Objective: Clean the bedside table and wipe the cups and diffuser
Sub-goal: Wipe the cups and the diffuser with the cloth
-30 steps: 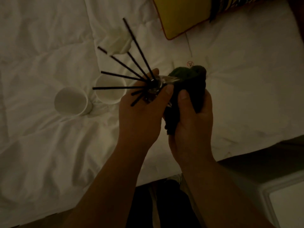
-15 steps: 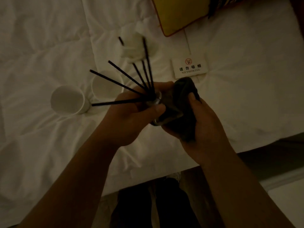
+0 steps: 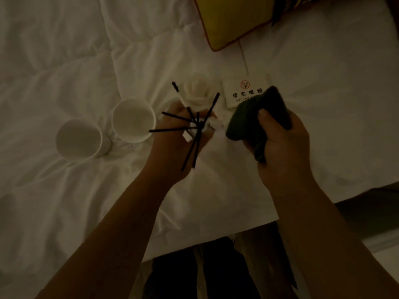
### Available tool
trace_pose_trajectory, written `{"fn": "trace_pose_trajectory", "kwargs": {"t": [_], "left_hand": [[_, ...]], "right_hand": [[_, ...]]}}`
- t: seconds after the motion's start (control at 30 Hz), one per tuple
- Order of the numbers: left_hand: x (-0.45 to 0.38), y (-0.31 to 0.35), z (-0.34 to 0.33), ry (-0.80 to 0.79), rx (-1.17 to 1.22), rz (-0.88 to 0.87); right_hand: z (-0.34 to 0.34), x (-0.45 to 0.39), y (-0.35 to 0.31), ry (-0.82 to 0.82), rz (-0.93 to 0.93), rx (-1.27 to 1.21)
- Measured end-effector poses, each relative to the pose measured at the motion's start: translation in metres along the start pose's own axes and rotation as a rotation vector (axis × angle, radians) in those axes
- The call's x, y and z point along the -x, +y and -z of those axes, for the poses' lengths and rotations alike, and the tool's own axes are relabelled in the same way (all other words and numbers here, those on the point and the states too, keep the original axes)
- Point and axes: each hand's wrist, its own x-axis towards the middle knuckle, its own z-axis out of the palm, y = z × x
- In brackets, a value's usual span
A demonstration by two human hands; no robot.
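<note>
cups (image 3: 78, 141) sit on the rumpled white bed, toward its left side, two smooth white ones, mouths up, the second (image 3: 133, 120) just beside the first. next, the left hand (image 3: 172, 145) wraps its fingers round the small glass diffuser (image 3: 197, 131), which half a second ago was pressed into the cloth and now stands apart from it, upright, thin black reeds fanning out. that reads as the diffuser wipe finishing, and setting it down likely follows. the right hand (image 3: 280, 145) bunches a dark soft cloth (image 3: 257, 117) in curled fingers. behind it a white no-smoking card (image 3: 241, 89) lies flat, a yellow cushion (image 3: 228, 20) at the bed's far edge.
</note>
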Motion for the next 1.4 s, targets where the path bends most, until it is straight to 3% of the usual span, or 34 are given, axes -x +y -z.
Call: {"fn": "trace_pose_trajectory", "kwargs": {"t": [0.17, 0.4, 0.5, 0.67, 0.73, 0.83, 0.9, 1.1, 1.2, 1.4], "left_hand": [[-0.029, -0.019, -0.022, 0.197, -0.025, 0.244], [-0.031, -0.046, -0.032, 0.131, -0.078, 0.284], [-0.022, -0.048, -0.031, 0.117, -0.063, 0.388], [0.018, -0.028, -0.04, 0.28, -0.141, 0.433], [0.037, -0.007, -0.052, 0.316, -0.157, 0.362], [0.045, 0.018, -0.08, 0.11, -0.227, 0.124], [0.021, 0.019, -0.096, -0.009, -0.261, 0.07], [-0.084, -0.004, -0.136, -0.108, -0.708, 0.205], [-0.094, -0.003, -0.146, -0.116, -0.779, 0.294], [-0.074, 0.024, -0.129, -0.15, -0.798, 0.234]], "right_hand": [[0.012, -0.005, -0.004, -0.004, 0.03, -0.015], [0.027, -0.007, -0.001, 0.06, 0.046, -0.006], [0.031, -0.008, -0.004, 0.059, 0.054, -0.007], [0.039, -0.011, -0.012, 0.067, 0.082, -0.022], [0.043, -0.012, -0.016, 0.076, 0.093, -0.032], [0.054, -0.013, -0.022, 0.097, 0.107, -0.043], [0.058, -0.012, -0.025, 0.126, 0.118, -0.045], [0.076, -0.01, -0.033, 0.171, 0.11, -0.092], [0.082, -0.008, -0.036, 0.157, 0.122, -0.075], [0.091, -0.006, -0.038, 0.159, 0.162, -0.003]]}}
